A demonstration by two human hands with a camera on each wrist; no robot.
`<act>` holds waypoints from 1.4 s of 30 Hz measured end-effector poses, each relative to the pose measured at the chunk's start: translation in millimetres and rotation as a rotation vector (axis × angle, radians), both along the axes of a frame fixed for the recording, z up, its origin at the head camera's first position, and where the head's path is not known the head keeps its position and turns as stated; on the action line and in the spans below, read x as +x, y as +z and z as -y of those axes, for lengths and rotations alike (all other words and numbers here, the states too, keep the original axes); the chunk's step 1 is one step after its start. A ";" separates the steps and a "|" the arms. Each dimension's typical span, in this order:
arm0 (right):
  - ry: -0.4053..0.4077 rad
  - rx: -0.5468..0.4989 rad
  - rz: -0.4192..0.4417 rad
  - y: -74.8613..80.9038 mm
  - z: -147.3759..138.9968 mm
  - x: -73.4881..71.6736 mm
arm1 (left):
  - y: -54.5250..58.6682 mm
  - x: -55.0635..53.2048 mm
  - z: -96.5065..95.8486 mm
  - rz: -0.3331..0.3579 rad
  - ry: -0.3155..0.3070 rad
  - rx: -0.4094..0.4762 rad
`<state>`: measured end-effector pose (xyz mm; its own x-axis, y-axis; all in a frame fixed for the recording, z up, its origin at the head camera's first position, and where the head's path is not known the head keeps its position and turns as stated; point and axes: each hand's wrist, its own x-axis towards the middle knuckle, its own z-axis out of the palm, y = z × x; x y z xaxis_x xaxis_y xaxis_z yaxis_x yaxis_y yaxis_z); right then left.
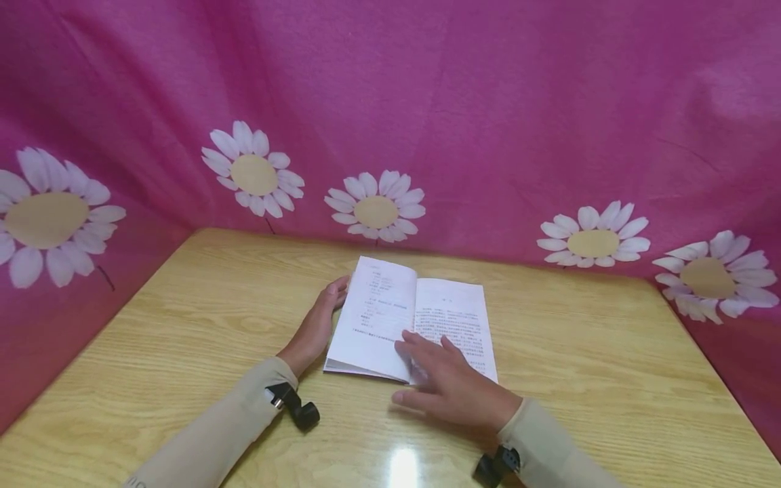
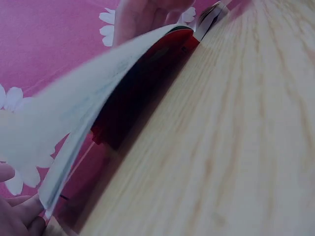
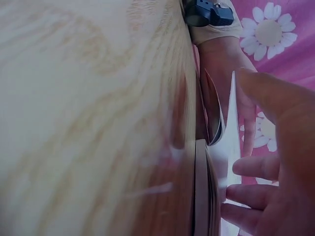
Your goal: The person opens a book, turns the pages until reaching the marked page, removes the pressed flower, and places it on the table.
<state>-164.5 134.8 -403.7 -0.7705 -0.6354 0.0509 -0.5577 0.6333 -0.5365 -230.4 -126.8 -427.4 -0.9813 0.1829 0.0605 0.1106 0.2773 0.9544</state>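
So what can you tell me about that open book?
The book lies open on the wood-grained table, white pages bearing dark print too small to read. Its left half tilts up, exposing a dark, reddish underside. The left hand touches its left edge; the right hand touches the pages near the fold.

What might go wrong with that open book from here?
The left side of the book is raised off the table, with the left hand at its edge; if that hand slipped away, the side might drop. The right hand reaches over the lower part of the pages, so a clumsy sweep might crease one or turn several together.
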 end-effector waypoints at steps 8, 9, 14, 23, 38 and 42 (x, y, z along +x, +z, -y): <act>0.018 0.050 -0.038 0.7 2.9 1.8 | -0.5 -0.1 -1.8 -0.001 0.014 -0.007; 0.021 0.054 -0.042 0.8 3.3 1.7 | -0.2 0.1 -2.0 0.000 0.021 -0.015; 0.029 0.119 -0.106 0.0 5.6 0.2 | 2.2 -0.1 -5.2 0.007 0.054 -0.062; 0.053 0.242 -0.290 3.2 10.2 -4.8 | 7.2 -7.2 -12.1 -0.076 0.072 -0.150; 0.081 0.225 -0.253 5.9 -1.5 -30.4 | 8.5 -19.6 -18.4 -0.209 -0.167 -0.482; 0.080 0.194 -0.230 5.3 -6.1 -36.3 | 6.0 -20.7 -17.4 -0.205 -0.241 -0.526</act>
